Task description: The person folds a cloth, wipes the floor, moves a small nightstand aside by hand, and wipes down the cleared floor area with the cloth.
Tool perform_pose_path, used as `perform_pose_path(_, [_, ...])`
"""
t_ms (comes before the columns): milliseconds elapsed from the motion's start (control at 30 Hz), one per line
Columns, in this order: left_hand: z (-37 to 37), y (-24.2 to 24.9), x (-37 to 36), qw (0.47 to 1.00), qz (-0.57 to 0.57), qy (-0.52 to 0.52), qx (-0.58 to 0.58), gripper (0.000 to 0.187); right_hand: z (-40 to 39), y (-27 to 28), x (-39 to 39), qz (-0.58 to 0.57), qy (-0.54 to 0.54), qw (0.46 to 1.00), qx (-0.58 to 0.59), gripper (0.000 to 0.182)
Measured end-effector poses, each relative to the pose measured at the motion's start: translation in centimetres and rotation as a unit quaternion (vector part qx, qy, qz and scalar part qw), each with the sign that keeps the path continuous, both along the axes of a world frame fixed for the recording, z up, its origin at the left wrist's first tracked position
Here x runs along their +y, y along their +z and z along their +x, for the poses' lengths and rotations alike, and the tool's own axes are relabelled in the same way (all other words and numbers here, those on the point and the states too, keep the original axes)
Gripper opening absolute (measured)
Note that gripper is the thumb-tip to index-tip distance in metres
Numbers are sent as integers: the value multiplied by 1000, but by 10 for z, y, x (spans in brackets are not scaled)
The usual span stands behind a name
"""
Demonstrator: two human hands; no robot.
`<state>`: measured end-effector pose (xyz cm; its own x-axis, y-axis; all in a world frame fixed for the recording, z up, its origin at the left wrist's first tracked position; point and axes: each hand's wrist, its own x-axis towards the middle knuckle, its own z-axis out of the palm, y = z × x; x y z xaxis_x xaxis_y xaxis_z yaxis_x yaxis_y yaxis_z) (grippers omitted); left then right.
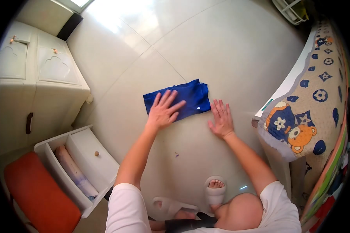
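White sleeves (127, 209) — folded blue cloth (191, 97), edges uneven

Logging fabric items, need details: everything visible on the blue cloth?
The blue cloth lies apparently folded on the pale floor, a rough, slightly slanted rectangle. Soft-looking fabric, lightly creased, layers uneven at the upper right corner, small white spot near the lower right. The left hand rests spread on its left part; the right hand is at its right edge, contact unclear.

Left hand (165, 110) palm down, right hand (222, 119) fingers spread
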<state>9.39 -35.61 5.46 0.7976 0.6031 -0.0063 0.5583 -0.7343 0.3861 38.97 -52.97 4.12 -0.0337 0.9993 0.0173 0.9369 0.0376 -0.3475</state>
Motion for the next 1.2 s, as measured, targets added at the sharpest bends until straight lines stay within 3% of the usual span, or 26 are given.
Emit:
perform_pose_path(100, [-28,-6,-14,980,63,176,65,63,-1,0,2,-3,3,1000,-11,90])
perform_pose_path(167, [-49,-13,-23,962,94,224,127,66,-3,3,3,-6,5,1000,-22,89])
perform_pose_path(400, [-71,-12,-21,952,96,270,103,62,-12,10,5,-4,27,999,-31,81])
perform_pose_path(567, [-68,-18,-28,951,104,280,83,61,-67,43,62,81,81,993,31,65])
perform_pose_path(633, [-70,-21,-37,953,98,277,77,62,-95,38,96,93,98,989,61,60])
perform_pose_path(733, [-76,-23,-54,955,102,267,72,63,-108,12,113,63,149,987,7,64])
perform_pose_path(833, [-80,-16,-81,959,79,258,81,64,-106,8,87,30,166,985,-20,69])
perform_pose_path(1067, [-98,-6,-199,979,-5,184,90,64,-106,29,-60,-81,178,981,20,78])
perform_pose_path(1200, [-100,-6,-218,979,-13,184,91,63,-104,29,-68,-67,193,979,18,78])
